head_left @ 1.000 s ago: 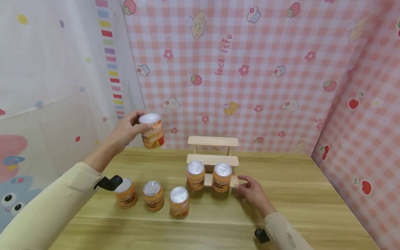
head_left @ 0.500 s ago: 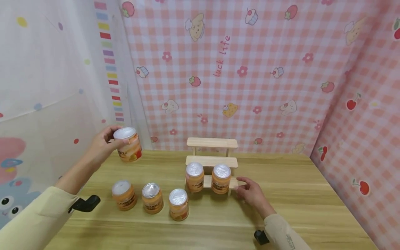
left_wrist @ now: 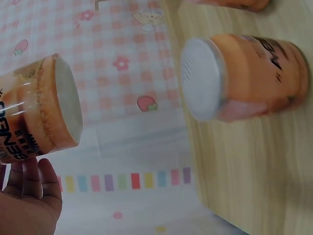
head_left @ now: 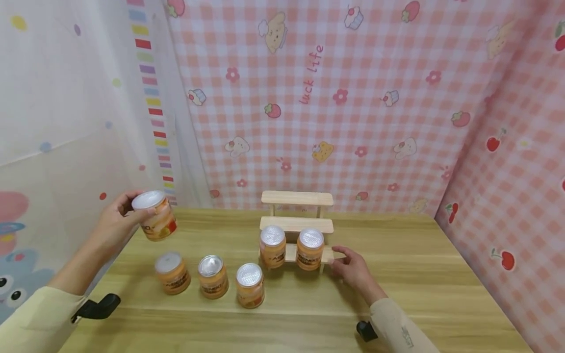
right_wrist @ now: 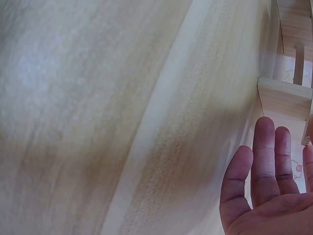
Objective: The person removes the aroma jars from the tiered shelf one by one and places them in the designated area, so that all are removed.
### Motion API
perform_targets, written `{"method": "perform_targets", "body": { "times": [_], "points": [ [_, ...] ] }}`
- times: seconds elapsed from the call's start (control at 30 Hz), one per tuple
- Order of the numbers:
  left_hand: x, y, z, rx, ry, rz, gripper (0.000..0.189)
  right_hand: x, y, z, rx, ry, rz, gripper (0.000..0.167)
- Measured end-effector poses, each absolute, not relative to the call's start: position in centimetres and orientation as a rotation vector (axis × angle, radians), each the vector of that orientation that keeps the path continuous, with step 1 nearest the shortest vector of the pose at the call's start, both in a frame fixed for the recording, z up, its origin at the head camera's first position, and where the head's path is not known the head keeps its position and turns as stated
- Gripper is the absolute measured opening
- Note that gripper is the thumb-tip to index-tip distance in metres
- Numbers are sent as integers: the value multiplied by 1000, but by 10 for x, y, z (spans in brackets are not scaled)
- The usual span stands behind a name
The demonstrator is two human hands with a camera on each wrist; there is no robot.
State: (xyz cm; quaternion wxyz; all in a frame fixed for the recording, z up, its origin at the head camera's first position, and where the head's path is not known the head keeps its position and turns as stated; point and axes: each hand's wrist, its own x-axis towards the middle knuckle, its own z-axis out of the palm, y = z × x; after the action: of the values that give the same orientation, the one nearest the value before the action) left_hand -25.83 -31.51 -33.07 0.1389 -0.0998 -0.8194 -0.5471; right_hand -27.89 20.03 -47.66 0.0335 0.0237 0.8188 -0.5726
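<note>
My left hand grips an orange can with a silver lid. It is raised, slightly tilted, at the left. In the left wrist view the can is at the left edge, with my fingers around it. My right hand is at the right end of the small tiered wooden stand, its thumb and index finger at the lowest step's end. The right wrist view shows the other fingers straight. Two similar cans, a left one and a right one, stand upright on that step.
Three more cans, a left one, a middle one and a right one, stand in a row on the wooden table. A pink checked cloth hangs behind, with a pale curtain at the left.
My left hand has carried the can leftward and down, away from the stand and toward the left edge of the table. The right hand stays at the stand.
</note>
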Motion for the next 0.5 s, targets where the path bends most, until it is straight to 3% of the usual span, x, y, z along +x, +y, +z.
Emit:
{"method": "perform_targets", "body": {
  "times": [0.5],
  "points": [
    [-237, -359, -360, -92, -2406, -1475, 30, -280, 199, -476, 59, 2525, -1742, 44]
  ]
}}
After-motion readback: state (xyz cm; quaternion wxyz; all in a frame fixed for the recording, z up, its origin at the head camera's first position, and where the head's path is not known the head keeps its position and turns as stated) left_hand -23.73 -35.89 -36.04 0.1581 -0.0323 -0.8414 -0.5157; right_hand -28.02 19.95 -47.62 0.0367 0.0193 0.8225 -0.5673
